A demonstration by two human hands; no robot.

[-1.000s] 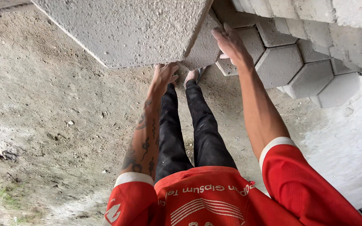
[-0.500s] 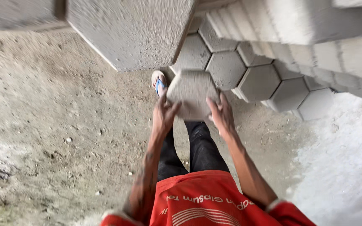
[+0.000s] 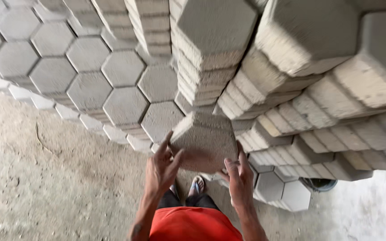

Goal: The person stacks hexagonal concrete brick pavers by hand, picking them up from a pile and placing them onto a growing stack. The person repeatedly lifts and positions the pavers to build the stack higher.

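Head view, looking down: a grey hexagonal concrete paving block is being held in front of the body by both bare hands. The left hand is being pressed against the block's left edge, with its fingers spread up along the side; the right hand is being kept under the block's lower right corner, its fingers closed against the underside. The block is being carried tilted, its flat face turned toward the camera, clear of the ground and just in front of the stacked blocks behind it.

Rows of like hexagonal pavers are being shown laid flat side by side at upper left, forming a honeycomb surface. Tall stacks of the same pavers are being seen edge-on at upper right, close beside the held block. A red shirt is being worn by the person, and a sandalled foot is being glimpsed between the forearms on the sandy ground. A dark round rim is being partly hidden beneath the right-hand stacks.
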